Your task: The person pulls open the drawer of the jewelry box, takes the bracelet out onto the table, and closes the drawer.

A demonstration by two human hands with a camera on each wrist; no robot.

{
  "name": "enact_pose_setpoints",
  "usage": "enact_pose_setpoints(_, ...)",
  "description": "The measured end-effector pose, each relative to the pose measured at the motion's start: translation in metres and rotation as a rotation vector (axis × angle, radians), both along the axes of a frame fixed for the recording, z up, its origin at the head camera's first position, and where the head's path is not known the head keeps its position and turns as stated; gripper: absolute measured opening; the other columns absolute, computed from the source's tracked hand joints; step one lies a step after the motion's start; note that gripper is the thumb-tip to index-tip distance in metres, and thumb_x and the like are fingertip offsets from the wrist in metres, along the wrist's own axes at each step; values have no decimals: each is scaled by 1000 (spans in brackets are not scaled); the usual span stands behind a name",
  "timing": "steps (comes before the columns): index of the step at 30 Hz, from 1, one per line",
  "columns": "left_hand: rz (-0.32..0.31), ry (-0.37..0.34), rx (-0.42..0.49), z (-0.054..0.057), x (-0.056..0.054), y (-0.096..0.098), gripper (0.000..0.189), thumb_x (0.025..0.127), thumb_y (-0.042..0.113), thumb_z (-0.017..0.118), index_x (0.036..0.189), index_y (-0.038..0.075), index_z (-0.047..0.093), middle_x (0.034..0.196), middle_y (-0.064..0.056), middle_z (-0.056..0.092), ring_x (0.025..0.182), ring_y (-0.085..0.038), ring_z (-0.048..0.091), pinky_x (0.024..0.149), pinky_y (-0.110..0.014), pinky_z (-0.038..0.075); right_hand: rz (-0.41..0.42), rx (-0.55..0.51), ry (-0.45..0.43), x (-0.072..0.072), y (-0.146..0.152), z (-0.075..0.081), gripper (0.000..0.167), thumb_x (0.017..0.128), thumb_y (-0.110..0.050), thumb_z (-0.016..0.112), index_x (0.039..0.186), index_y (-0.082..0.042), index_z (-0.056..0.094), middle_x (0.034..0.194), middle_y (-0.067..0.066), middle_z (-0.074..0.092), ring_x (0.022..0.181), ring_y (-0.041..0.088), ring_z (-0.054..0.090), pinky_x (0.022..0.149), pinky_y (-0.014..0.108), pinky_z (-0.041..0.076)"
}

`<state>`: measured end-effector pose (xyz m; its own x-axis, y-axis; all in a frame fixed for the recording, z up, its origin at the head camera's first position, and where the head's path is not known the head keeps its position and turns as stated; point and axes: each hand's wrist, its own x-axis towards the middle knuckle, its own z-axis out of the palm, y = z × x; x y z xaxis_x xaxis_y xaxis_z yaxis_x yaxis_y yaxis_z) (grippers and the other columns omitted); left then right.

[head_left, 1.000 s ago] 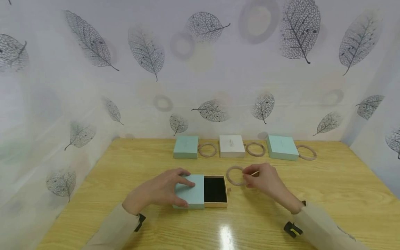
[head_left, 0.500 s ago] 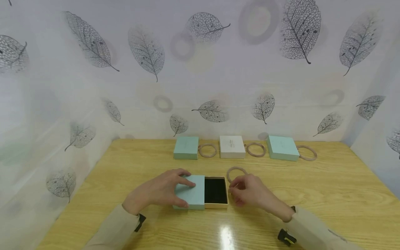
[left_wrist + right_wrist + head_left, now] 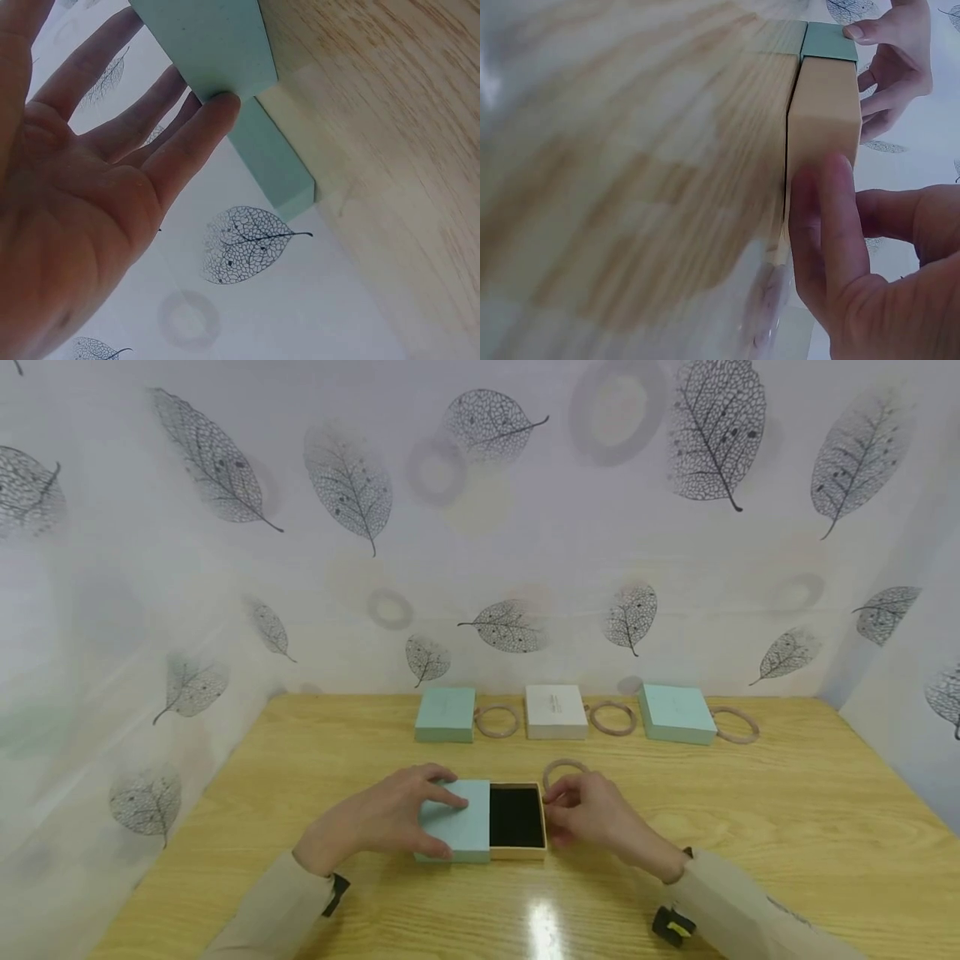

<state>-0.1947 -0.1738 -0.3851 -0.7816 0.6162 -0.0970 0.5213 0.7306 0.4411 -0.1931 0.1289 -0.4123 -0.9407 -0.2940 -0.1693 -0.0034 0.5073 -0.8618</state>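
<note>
In the head view my left hand (image 3: 382, 814) holds the pale blue-green sleeve (image 3: 471, 831) of a small gift box, thumb along its front side and one finger on top. Out of the sleeve's right side sticks a tan drawer (image 3: 517, 853) with a black lining (image 3: 517, 817). My right hand (image 3: 596, 817) touches the drawer's right end. The right wrist view shows its fingertips (image 3: 840, 169) pressed against that end face of the drawer (image 3: 825, 97). Just behind the right hand lies a pinkish bangle (image 3: 562, 763), partly hidden by that hand.
Along the back stand a green box (image 3: 445, 718), a white box (image 3: 556, 714) and another green box (image 3: 677, 714). To the right of each lies a bangle: one (image 3: 512, 722), a second (image 3: 632, 720) and a third (image 3: 754, 728). Leaf-patterned cloth (image 3: 480, 552) rises behind the wooden table (image 3: 337, 735).
My right hand let go of the bangle, which stays on the table, and moved left and nearer to the drawer's end. The left hand and the box have stayed in place.
</note>
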Motion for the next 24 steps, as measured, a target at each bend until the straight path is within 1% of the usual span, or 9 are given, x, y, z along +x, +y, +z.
enact_pose_setpoints(3,2,0,6,0,0,-1,57,78,41,88,129,20,72,149,-11,54,137,-35,51,114,-55,44,-15,-39,-28,0,-2,0,11,95,-2,66,105,3,69,86,9,74,67,17,72,63,31,62)
enact_pose_setpoints(11,5,1,6,-1,-1,-1,57,78,41,88,130,21,72,150,-12,53,139,-37,49,114,-58,43,-88,-120,-50,-1,-6,-2,14,92,3,65,105,5,70,86,11,70,68,17,73,66,34,64)
enact_pose_setpoints(18,-1,18,3,-1,-1,-1,57,78,42,88,129,21,73,150,-13,54,138,-38,50,113,-58,44,-94,-138,-44,0,-7,-2,15,93,5,64,107,6,69,88,13,70,72,15,70,68,32,64)
enact_pose_setpoints(24,5,11,2,-2,-1,-1,57,78,42,88,129,20,73,150,-11,54,138,-37,50,113,-57,44,-86,-154,-48,2,-9,-3,16,93,6,63,108,7,69,90,14,69,76,18,71,70,34,65)
